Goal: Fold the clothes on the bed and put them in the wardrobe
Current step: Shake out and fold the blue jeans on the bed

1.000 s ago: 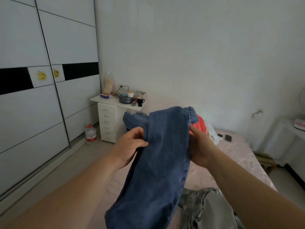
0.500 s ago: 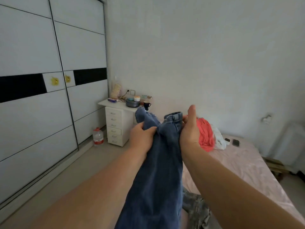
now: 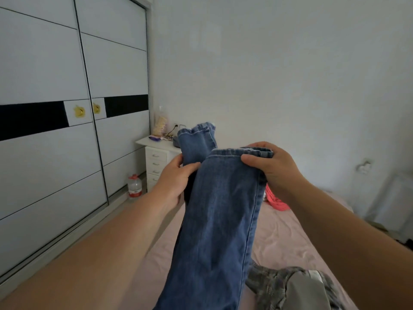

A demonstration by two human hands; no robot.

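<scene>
The pair of blue denim jeans (image 3: 214,220) hangs in the air above the pink-sheeted bed (image 3: 281,242), lifted so its legs fall straight for folding. The right hand (image 3: 270,168) has fingers (image 3: 248,158) curled over one hem; the left hand (image 3: 176,177) pinches the other leg just below its hem, likely to bring the two level. The white sliding-door wardrobe (image 3: 55,153) stands shut, well left of the fingers.

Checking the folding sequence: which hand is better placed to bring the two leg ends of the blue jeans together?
Probably the left hand. It grips the blue denim jeans just below the raised, loose leg end, so it can swing that end over. The right hand pinches the nearer hem flat, serving as anchor.
</scene>
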